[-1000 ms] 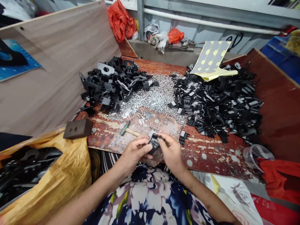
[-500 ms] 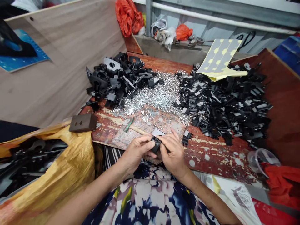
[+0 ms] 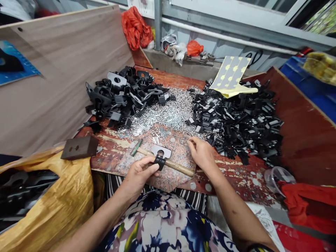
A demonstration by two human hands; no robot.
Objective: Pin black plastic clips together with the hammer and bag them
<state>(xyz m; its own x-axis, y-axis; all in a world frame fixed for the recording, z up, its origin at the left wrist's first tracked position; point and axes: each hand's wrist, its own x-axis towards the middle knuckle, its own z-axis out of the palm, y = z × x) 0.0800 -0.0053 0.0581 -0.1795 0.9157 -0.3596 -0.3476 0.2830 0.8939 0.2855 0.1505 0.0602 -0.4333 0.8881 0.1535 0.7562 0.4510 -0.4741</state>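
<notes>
Black clip (image 3: 160,162) partly covers the hammer handle (image 3: 179,167), silvery nails (image 3: 172,114) heaped beyond.

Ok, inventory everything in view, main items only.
Speckled stone slab: one, pinkish, front
Wooden-handled hammer: one, green-headed, on slab
Plastic clip: one, black and grey, at hammer handle
Thin metal pins: heap, silver, centre
Plastic parts: two heaps, black and grey, both sides
Patterned paper sheet: one, grey and yellow, on right heap
Rectangular block: one, brown, left
Crinkled sack: one, yellow, lower left
Plastic bags: two, orange, back
Left hand: one, bare, on clip
Right hand: one, bare, at slab's edge
</notes>
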